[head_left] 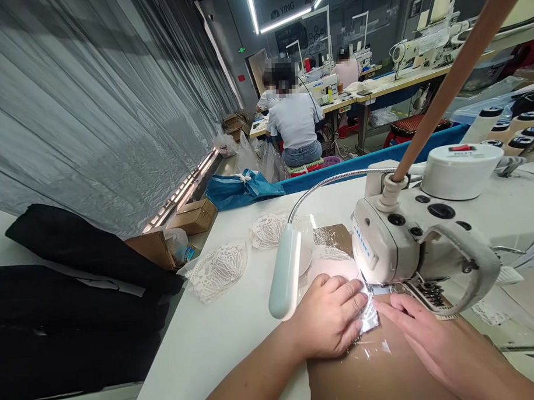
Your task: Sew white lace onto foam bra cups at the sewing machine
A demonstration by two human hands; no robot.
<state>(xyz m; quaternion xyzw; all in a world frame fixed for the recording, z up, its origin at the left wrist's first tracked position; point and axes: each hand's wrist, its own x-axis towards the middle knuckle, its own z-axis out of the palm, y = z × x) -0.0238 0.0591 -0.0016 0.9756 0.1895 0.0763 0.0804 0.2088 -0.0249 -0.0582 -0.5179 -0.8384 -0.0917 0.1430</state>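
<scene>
A white lace piece (370,316) lies under the head of a white sewing machine (385,248), on a brown board (343,378). My left hand (332,317) is over the lace, its fingers bent and closed down on it. From the other side, my right hand (423,329) reaches in with its forefinger stretched out, the tip touching or very near the edge of the lace. Pale padded fabric (334,265) continues beyond my left fingers. The needle area is mostly hidden by the machine head and my fingers.
Two lace cups (221,270) lie on the white table (202,354). A bendable lamp (285,275) hangs near my left hand. Thread cones (487,122) stand at the right. Dark cloth (87,311) is at the left. Several people sit at machines behind, one a person in a white shirt (294,120).
</scene>
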